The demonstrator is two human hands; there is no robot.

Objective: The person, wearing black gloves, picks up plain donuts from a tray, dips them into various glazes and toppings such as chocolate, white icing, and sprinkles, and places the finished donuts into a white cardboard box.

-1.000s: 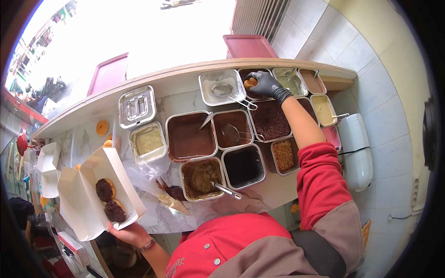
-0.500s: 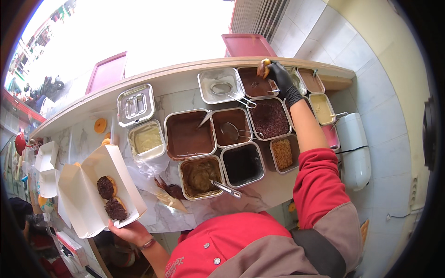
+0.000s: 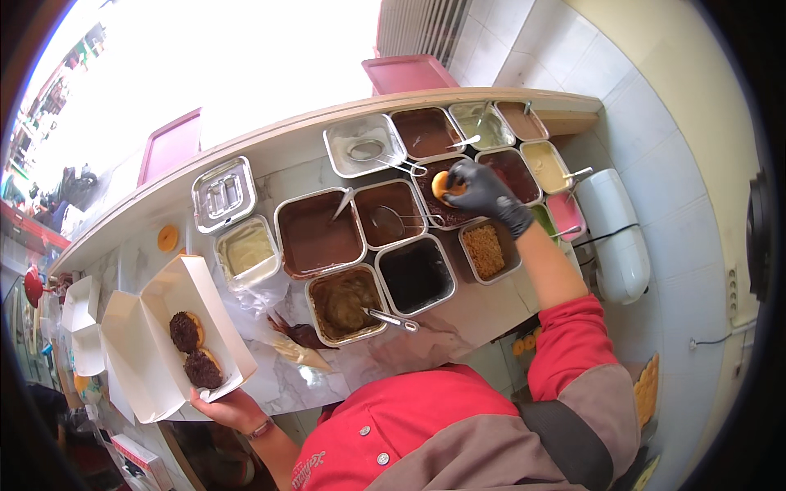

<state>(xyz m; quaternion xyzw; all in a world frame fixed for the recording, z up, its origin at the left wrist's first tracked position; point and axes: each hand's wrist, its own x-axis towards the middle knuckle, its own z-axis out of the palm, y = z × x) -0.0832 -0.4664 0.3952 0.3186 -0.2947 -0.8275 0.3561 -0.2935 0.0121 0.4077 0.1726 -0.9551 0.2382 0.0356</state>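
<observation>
My left hand [image 3: 229, 409] holds an open white box [image 3: 139, 360] from below, with two donuts topped with dark sprinkles [image 3: 187, 331] inside. My right hand [image 3: 475, 188], in a black glove, grips a donut [image 3: 442, 186] down in the tub of dark chocolate sprinkles [image 3: 434, 214]. Behind that tub sits a tub of melted chocolate [image 3: 417, 127] with a white-handled utensil in it. To its left is a tub of chocolate holding a strainer [image 3: 393, 204], and nearer me a tub of golden crumbs [image 3: 483, 250].
More tubs, among them black [image 3: 413, 278], brown [image 3: 315, 233] and cream [image 3: 241, 254] ones, cover the marble counter. A lidded steel container [image 3: 221, 196], loose donut [image 3: 168, 238], piping bag [image 3: 303, 353], white boxes [image 3: 82, 311], pink trays [image 3: 409, 74] and a white appliance [image 3: 614, 237] stand around.
My right hand lifted the donut out of the back chocolate tub, then moved it toward me into the sprinkles. My left hand and the box are nearly still. The view shifted slightly.
</observation>
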